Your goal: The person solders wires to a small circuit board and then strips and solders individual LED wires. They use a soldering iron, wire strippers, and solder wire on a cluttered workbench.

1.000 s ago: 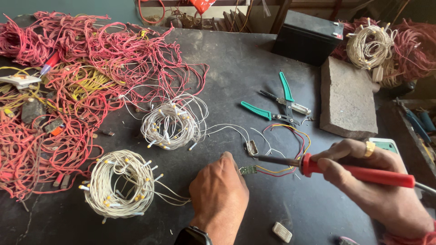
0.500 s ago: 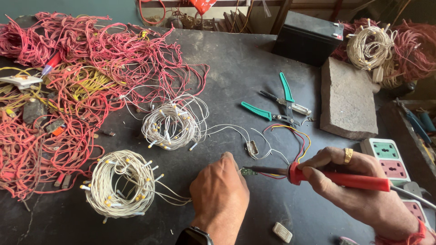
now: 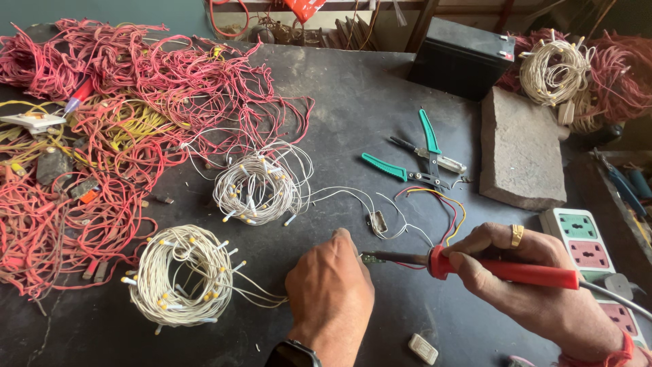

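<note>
Head view: my right hand [image 3: 536, 292] has its fingers wrapped around one red-handled soldering iron [image 3: 475, 265], its tip at a small circuit board [image 3: 370, 257] on the dark surface [image 3: 367, 95]. My left hand [image 3: 331, 293] rests knuckles-up at the board; whether its fingers pinch anything I cannot tell. Count: two white wire coils [image 3: 178, 275] near my hands, a third [image 3: 553, 68] far right. One green-handled pliers [image 3: 414, 160], one stone slab [image 3: 519, 146], one black box [image 3: 462, 58], one socket strip [image 3: 594, 255].

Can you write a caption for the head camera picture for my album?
Right hand holds a red-handled soldering iron beside the left hand on a dark table, near two white wire coils.
</note>
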